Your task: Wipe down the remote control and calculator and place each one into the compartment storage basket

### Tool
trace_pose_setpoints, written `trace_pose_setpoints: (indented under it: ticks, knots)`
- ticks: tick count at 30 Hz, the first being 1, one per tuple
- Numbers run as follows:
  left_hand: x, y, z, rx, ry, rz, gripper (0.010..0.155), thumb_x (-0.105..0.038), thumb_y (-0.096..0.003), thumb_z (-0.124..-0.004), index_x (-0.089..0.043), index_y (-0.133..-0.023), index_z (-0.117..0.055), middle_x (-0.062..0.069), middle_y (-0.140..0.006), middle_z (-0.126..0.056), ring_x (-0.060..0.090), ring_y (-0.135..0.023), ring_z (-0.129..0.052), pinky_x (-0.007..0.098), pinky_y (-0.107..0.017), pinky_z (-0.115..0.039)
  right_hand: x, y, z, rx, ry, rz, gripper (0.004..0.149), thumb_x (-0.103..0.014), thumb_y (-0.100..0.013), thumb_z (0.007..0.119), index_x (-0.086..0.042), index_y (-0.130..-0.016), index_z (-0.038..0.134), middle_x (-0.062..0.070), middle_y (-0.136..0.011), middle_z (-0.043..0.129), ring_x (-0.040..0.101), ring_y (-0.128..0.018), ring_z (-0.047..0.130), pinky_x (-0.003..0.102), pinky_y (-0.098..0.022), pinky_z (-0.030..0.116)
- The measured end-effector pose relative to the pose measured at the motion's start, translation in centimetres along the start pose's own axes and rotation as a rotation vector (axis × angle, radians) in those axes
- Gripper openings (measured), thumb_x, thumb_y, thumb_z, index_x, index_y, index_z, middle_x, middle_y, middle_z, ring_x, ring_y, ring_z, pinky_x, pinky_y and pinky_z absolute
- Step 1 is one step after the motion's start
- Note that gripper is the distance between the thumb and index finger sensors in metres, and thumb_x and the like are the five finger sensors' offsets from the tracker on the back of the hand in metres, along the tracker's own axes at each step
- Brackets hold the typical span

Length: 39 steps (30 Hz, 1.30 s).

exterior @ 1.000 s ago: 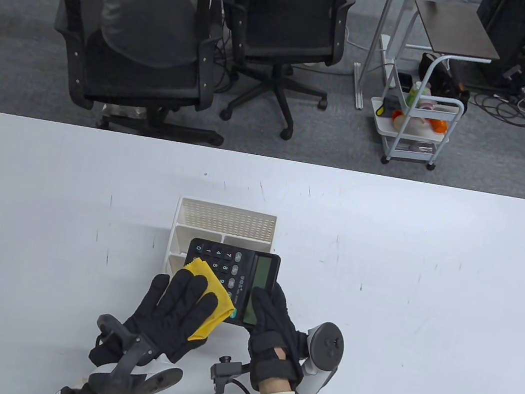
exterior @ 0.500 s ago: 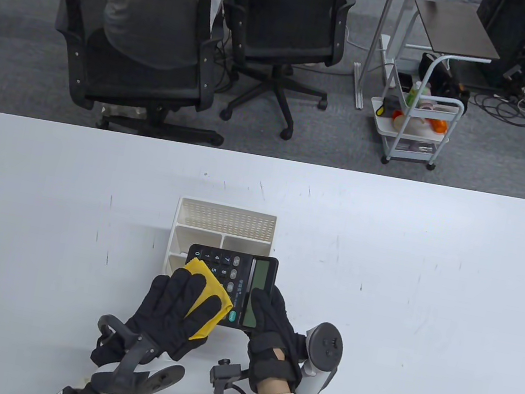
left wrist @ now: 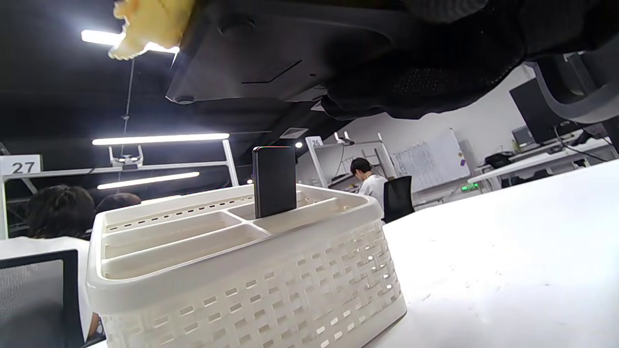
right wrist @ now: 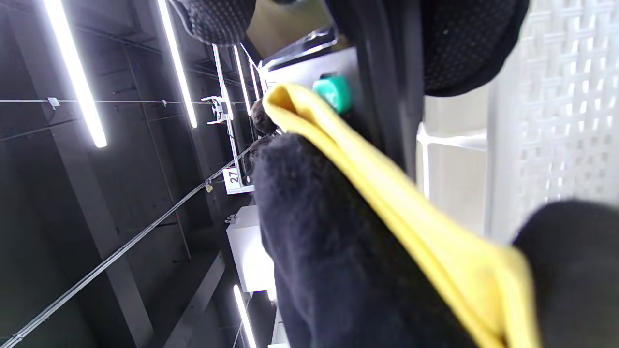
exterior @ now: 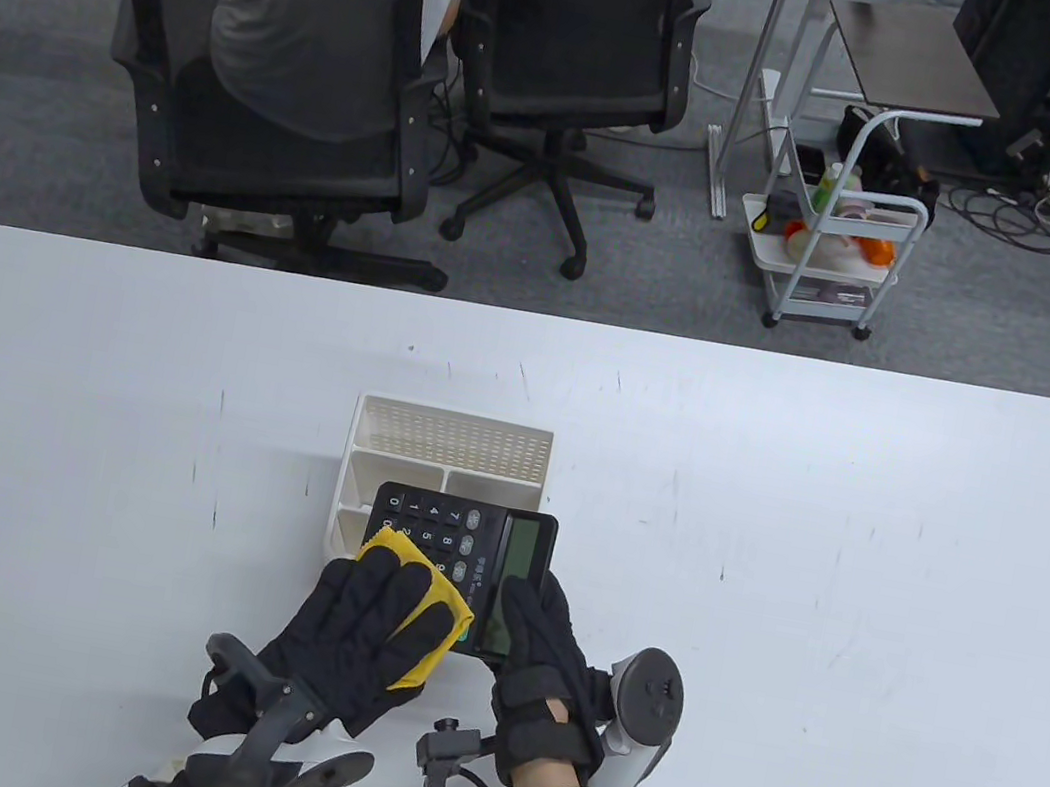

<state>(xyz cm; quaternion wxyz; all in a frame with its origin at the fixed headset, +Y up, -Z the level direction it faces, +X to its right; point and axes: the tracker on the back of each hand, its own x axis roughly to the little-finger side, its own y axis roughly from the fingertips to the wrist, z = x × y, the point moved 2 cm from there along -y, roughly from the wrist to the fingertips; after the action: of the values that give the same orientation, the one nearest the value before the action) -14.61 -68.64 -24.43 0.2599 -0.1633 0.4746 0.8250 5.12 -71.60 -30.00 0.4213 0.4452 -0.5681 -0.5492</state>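
- A yellow cloth (exterior: 422,614) is pressed onto the calculator's keys by the flat, straight-fingered left hand (exterior: 349,642).
- The calculator (exterior: 459,555) is gripped at its display end by the right hand (exterior: 539,660), above the white basket (exterior: 450,441).
- A remote control (left wrist: 274,181) is stood upright in a basket compartment, beyond both hands.

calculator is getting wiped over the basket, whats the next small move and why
Probably slide the yellow cloth under the left hand up across the calculator keys, since the far keys are uncovered while the right hand grips the display end.
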Motion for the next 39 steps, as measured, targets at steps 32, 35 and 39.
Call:
trace_pose_setpoints:
  ticks: [32, 35, 39]
  knots:
    - [1.9, 0.2, -0.9, 0.064, 0.064, 0.05, 0.065, -0.051, -0.0531, -0.056, -0.025, -0.111, -0.038, 0.013, -0.116, -0.042, 0.04, -0.108, -0.048, 0.054, -0.077, -0.054, -0.1, 0.3, -0.3, 0.044, 0.031, -0.006, 0.063, -0.028, -0.062, 0.063, 0.01, -0.108, 0.042, 0.033, -0.102, 0.063, 0.047, -0.076, 0.082, 0.061, -0.053, 0.073]
    - [1.5, 0.1, -0.9, 0.067, 0.113, 0.049, 0.065, -0.05, -0.0531, -0.056, -0.024, -0.11, -0.04, 0.013, -0.116, -0.043, 0.041, -0.108, -0.047, 0.055, -0.077, -0.052, 0.1, 0.3, -0.2, 0.045, 0.036, -0.002, 0.063, -0.029, -0.062, 0.063, 0.01, -0.108, 0.042, 0.033, -0.102, 0.062, 0.046, -0.076, 0.082, 0.061, -0.053, 0.074]
    - [-0.4, -0.3, -0.8, 0.071, 0.095, -0.047, 0.065, -0.051, -0.0528, -0.055, -0.024, -0.11, -0.04, 0.012, -0.116, -0.043, 0.04, -0.109, -0.047, 0.054, -0.077, -0.052, 0.8, 0.3, 0.4, 0.013, 0.058, 0.03, 0.063, -0.028, -0.062, 0.063, 0.01, -0.108, 0.041, 0.033, -0.102, 0.062, 0.047, -0.076, 0.082, 0.061, -0.053, 0.074]
